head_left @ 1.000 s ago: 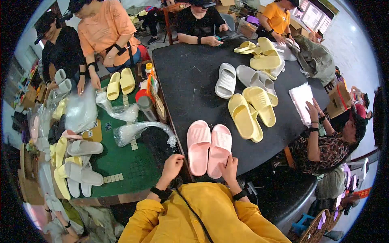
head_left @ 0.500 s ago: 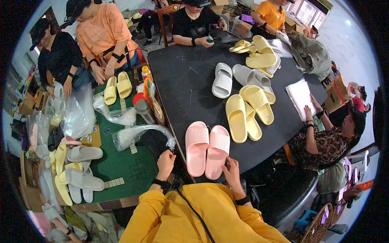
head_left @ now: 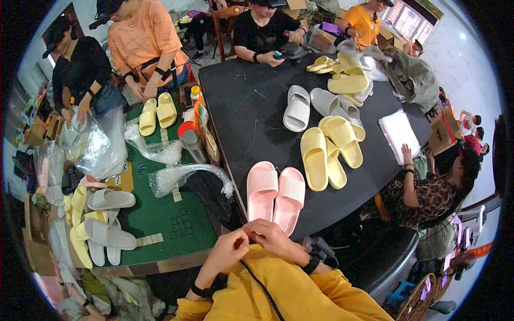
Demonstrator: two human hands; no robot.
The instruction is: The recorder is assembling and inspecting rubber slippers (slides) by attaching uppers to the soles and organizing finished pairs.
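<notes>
From my remote post I see the left grip (head_left: pixel 230 250) and the right grip (head_left: pixel 272 236) meeting at the near side of the pink slippers (head_left: pixel 263 182), fingers curled and fingertips together; I cannot tell whether anything small is pinched between them. The pink slippers lie side by side, soles down and toes pointing away, close to the near edge of the black bench (head_left: pixel 243 117). The right grip overlaps the heel end in my view, but contact cannot be confirmed.

The chief hazard, I judge, is a sideways sweep of either wrist, which could skew the pair or push one over the edge. The black cord (head_left: pixel 262 286), hanging on the near side of the pink slippers, could be hooked by a curled finger. Just right of the pink slippers lie yellow slippers (head_left: pixel 313 160); a shove that way would probably jostle them. To the left, the clear plastic wrap (head_left: pixel 166 182) on the green bench (head_left: pixel 160 214) might snag a cuff.

Of writing, a dark character (head_left: pixel 141 169) marks the green bench, left of and beyond the pink slippers. Far to their right, a red sign (head_left: pixel 477 250) and purple tags (head_left: pixel 456 227) are too small for me to read. I can make out no brand on the pink slippers.
</notes>
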